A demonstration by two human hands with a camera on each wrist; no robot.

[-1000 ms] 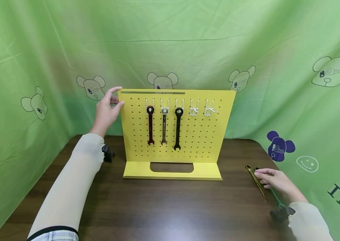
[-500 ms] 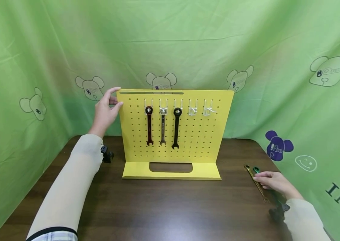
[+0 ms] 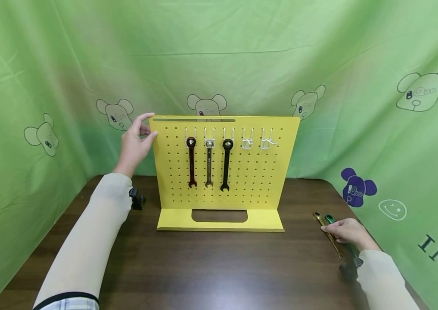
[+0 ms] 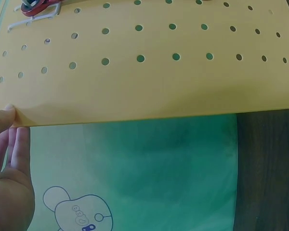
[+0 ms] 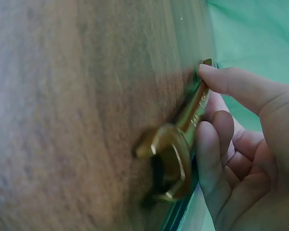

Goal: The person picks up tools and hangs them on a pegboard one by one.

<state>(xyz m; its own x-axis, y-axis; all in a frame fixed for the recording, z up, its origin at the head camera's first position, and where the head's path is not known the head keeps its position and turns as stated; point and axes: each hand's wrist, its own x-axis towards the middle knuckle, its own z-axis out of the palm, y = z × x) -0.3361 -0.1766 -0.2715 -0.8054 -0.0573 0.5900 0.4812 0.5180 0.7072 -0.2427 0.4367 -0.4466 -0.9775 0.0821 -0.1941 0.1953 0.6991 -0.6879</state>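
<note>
At the upper left corner of the yellow pegboard (image 3: pixel 257 181), my left hand (image 3: pixel 135 144) grips the edge, thumb in front and fingers behind. My right hand (image 3: pixel 348 234) is at the table's right side, its thumb and fingers pinching a gold combination wrench (image 5: pixel 176 149) by the shaft. The open-end jaw of that wrench faces the right wrist camera. Just beside it lies a green wrench (image 3: pixel 329 219), partly hidden under the hand. A red wrench (image 3: pixel 191 165), a silver wrench (image 3: pixel 209 165) and a black wrench (image 3: pixel 226 168) hang from the board's hooks.
Two white hooks (image 3: pixel 247 142) on the board's right carry nothing. The board's foot (image 3: pixel 172 219) stands on the dark wooden table (image 3: pixel 211 267). Green printed curtain (image 3: pixel 242 64) surrounds the table at the back and sides.
My right hand has shifted left from over the green wrench to the gold one and taken hold of it. The green wrench's ring end has come into sight. The left hand keeps its hold.
</note>
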